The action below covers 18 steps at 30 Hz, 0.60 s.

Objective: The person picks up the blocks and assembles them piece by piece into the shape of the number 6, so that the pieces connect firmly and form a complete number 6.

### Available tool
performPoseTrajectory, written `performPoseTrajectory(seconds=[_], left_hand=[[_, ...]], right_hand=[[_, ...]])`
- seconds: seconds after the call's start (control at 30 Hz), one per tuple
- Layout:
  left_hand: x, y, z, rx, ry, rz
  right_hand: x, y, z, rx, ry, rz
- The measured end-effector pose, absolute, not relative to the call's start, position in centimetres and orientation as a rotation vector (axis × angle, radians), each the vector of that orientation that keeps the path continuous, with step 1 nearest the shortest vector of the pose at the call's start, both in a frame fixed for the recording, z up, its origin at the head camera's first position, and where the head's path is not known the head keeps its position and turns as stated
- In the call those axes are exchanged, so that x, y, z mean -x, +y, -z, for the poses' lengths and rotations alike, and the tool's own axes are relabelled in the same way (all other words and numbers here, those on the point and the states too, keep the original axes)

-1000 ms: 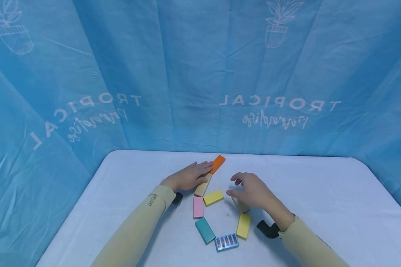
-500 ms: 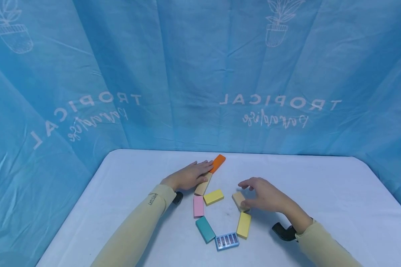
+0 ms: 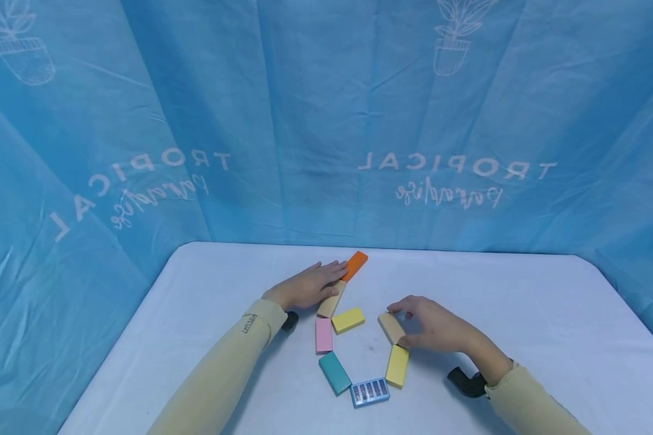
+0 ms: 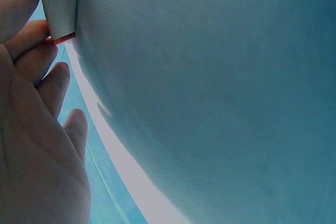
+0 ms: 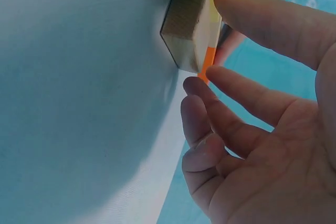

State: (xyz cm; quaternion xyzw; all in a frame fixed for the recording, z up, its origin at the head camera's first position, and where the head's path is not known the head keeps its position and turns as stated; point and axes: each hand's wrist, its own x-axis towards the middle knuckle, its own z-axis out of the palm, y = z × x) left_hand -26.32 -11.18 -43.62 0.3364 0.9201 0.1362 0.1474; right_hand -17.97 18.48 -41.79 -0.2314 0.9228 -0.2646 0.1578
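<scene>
My left hand [image 3: 307, 287] lies flat-fingered beside a plain wooden block [image 3: 332, 299] and an orange block [image 3: 355, 266], fingertips at the orange one's edge. In the left wrist view, the thumb is alongside the wooden block [image 4: 59, 3] and the fingers are extended. At the right, my right hand [image 3: 435, 326] spans a second plain wooden block [image 3: 390, 328], index fingertip at its far end and thumb at its near end. The right wrist view shows these two fingers spread beside that block [image 5: 184, 32], the others loosely bent. A yellow block [image 3: 397, 367] adjoins its near end.
Pink [image 3: 323, 336], teal [image 3: 334, 373] and blue patterned [image 3: 370, 393] blocks continue the curved row on the white table [image 3: 223, 374]. Another yellow block [image 3: 348, 320] lies inside the curve, near the pink one. A blue curtain [image 3: 315, 121] hangs behind the table.
My right hand has moved right and toward me, uncovering the right wooden block, then lowered its index finger to that block's far end. The left hand and the blocks stay in place.
</scene>
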Motion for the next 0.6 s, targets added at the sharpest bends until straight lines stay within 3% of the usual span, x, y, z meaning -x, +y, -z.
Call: performPoseTrajectory(seconds=[0.6], left_hand=[[26.15, -11.14, 43.38, -0.962, 2.644, -0.412]], right_hand=[[18.36, 18.6, 42.0, 0.734, 2.587, 0.748]])
